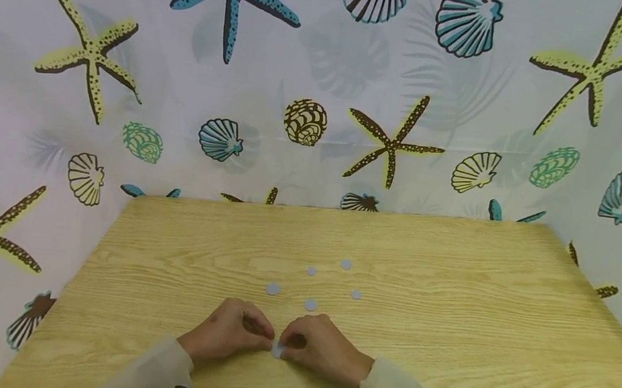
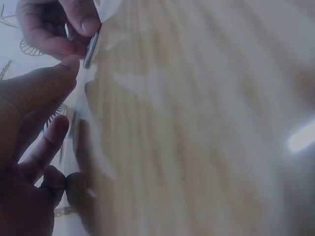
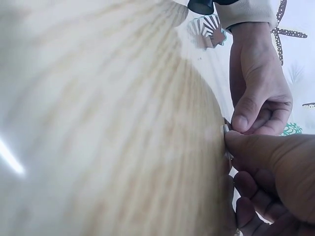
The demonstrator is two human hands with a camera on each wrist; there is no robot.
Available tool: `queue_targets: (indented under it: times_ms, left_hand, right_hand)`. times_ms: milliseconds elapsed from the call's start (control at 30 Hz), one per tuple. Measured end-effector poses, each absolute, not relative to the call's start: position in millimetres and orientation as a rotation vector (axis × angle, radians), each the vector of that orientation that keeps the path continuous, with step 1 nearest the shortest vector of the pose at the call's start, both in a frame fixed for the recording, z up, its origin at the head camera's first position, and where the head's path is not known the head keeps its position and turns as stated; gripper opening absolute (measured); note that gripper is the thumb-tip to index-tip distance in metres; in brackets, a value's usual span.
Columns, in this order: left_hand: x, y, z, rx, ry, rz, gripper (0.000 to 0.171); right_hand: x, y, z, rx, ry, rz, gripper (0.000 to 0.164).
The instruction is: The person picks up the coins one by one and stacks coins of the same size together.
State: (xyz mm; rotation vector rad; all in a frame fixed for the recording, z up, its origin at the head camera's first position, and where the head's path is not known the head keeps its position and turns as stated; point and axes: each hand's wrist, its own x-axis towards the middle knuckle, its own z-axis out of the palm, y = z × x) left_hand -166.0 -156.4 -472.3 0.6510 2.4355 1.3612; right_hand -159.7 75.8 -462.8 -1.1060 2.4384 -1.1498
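Note:
Between my two hands is a small pale grey disc (image 1: pixel 277 350), near the front of the wooden table. My left hand (image 1: pixel 231 332) has its thumb and forefinger brought together at the disc's left edge. From the other side, my right hand (image 1: pixel 323 350) pinches the disc, its thumb and fingertips covering the right part. In the left wrist view the disc (image 2: pixel 91 49) shows as a thin, edge-on sliver by the right hand's fingertips. The right wrist view shows the disc's edge (image 3: pixel 226 127) between both thumbs, mostly hidden by them.
Beyond my hands several more grey discs lie scattered on the wooden table (image 1: pixel 449 324), the closest being one disc (image 1: pixel 310 304) and another (image 1: pixel 272 289). A white curtain (image 1: pixel 290 170) printed with shells and starfish surrounds the table's back and sides.

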Motion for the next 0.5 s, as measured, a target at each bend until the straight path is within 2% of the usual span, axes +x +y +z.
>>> queue_targets:
  times_ms: [500]
  left_hand:
    - [-192.7, -168.6, -470.6, 0.47, 2.673, 1.404, 0.018]
  right_hand:
    - [-159.7, 71.6, -462.6, -1.094, 2.465, -1.099, 0.009]
